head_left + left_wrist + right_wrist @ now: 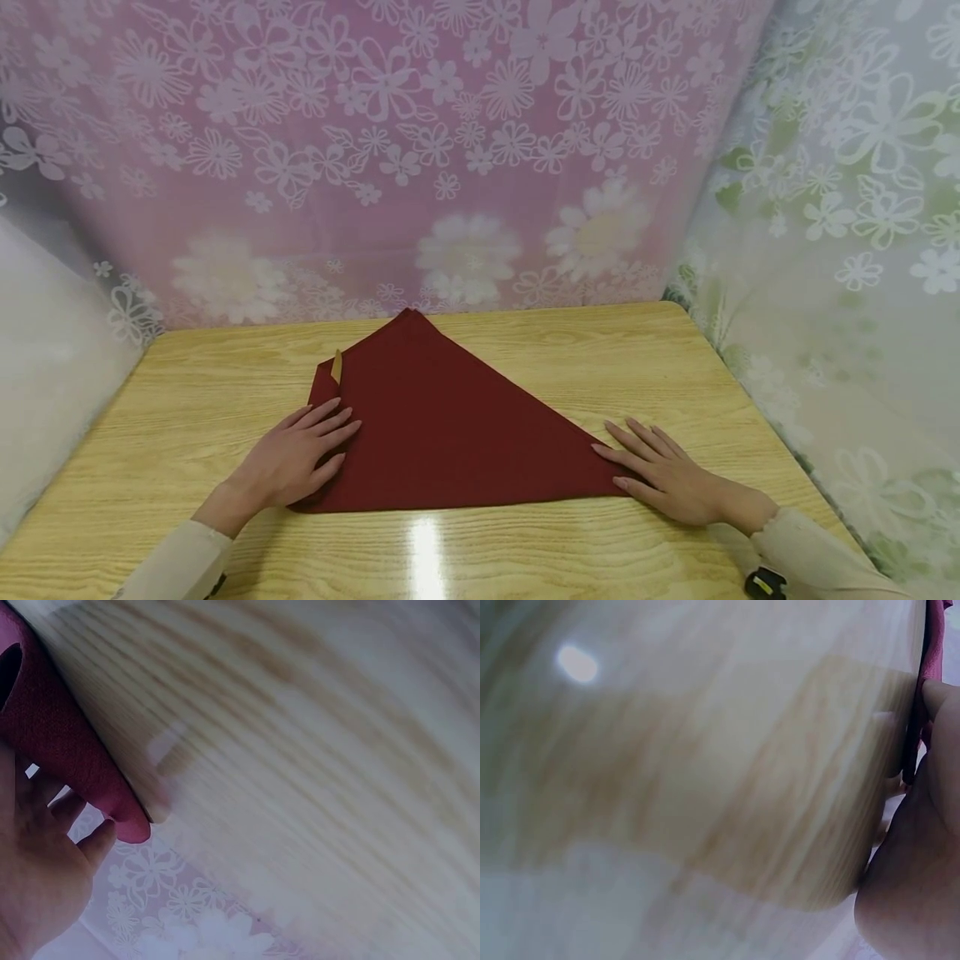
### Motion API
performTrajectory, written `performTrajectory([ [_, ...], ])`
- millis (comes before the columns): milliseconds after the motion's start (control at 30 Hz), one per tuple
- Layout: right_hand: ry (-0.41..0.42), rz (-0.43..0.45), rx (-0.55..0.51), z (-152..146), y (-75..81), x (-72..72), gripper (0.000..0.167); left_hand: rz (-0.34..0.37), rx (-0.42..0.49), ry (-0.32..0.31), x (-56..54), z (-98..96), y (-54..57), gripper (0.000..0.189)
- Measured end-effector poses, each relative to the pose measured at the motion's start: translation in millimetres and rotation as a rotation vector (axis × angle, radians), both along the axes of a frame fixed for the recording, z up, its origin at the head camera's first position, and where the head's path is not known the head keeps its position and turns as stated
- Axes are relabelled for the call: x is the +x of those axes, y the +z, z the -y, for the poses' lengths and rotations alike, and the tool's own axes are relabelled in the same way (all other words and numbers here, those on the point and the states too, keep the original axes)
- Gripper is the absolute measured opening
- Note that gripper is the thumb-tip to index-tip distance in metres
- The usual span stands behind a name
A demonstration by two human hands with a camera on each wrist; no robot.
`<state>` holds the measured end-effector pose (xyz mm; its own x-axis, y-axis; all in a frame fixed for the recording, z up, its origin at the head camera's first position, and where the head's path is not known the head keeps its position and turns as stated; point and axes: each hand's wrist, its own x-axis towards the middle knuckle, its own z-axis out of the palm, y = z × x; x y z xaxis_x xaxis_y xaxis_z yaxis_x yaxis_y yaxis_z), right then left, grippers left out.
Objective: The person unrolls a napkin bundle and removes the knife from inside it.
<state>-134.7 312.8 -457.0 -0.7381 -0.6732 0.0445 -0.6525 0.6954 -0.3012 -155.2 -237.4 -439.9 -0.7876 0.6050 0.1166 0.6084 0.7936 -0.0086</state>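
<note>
A dark red cloth (465, 425), folded into a rough triangle, lies on the wooden table with its peak at the far edge. Its left side is turned over into a fold, and my left hand (292, 457) rests on that fold, fingers spread toward the middle. The left wrist view shows the rounded red edge (90, 761) close to the fingers and thumb. On the cloth's narrow right corner, the fingertips of my right hand (671, 479) rest with fingers extended. In the right wrist view the right hand (922, 847) is only partly seen, beside a strip of red cloth.
The light wood-grain table (585, 358) extends around the cloth. A pink flowered curtain (390, 167) hangs at the back, with a pale flowered sheet (847, 292) at the right. A light reflection (426, 550) shines near the front.
</note>
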Motion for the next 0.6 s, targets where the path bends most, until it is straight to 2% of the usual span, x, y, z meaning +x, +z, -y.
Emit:
performTrajectory([
  [600, 0.004, -0.016, 0.006, -0.1, -0.1, 0.5, 0.049, -0.057, -0.048, 0.011, 2.1, 7.3, 6.4, 0.043],
])
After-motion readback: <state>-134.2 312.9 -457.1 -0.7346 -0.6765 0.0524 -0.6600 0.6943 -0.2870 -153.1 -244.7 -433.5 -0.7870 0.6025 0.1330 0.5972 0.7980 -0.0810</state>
